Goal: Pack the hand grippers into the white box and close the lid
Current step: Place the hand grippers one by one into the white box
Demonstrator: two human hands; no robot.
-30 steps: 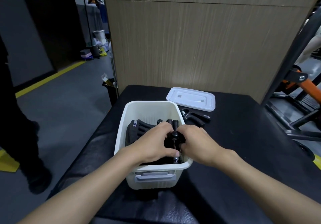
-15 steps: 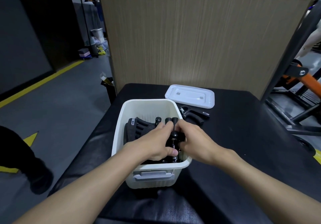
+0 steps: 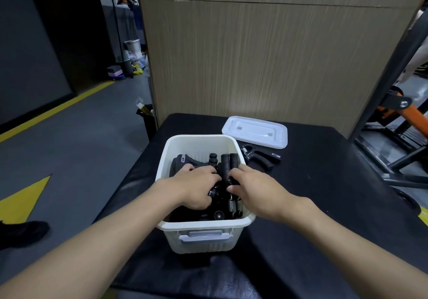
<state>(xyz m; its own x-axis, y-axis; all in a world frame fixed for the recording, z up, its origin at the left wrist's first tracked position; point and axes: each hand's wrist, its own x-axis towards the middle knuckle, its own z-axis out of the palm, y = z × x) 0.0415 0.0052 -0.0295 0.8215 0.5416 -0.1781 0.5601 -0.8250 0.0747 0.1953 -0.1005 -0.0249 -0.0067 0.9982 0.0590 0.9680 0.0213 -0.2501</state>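
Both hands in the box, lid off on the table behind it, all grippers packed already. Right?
Not all. The head view shows one hand gripper outside on the table, between the white box and the lid. The left hand and right hand are in the box.

Wood-panel wall, grey floor, yellow line

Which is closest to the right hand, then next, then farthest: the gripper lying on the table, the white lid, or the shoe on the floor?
From the right hand:
1. Loose hand gripper, on the table beyond the box.
2. White lid, farther back.
3. Shoe, far left on the floor.
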